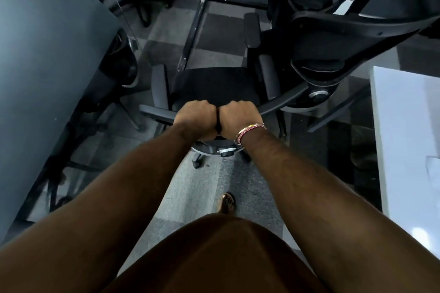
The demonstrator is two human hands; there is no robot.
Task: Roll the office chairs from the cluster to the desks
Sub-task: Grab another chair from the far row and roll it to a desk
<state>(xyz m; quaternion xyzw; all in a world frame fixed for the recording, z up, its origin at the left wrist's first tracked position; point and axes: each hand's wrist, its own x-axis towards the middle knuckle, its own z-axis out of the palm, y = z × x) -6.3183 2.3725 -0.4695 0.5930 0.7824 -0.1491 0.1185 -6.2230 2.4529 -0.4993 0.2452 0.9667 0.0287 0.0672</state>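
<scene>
A black office chair (214,85) with a fabric seat and two armrests stands right in front of me, its seat facing away. My left hand (196,118) and my right hand (239,118) sit side by side, both closed over the top edge of its backrest. A bracelet circles my right wrist. Part of the chair's wheeled base shows below my hands. A second black chair (316,54) stands close on the right, its backrest touching or overlapping the first chair's right armrest.
A grey desk (42,59) runs along the left, with another chair tucked under it. A white desk (409,140) fills the right edge. Metal table legs (192,33) stand ahead on the checkered carpet. My foot (226,202) is on the floor below.
</scene>
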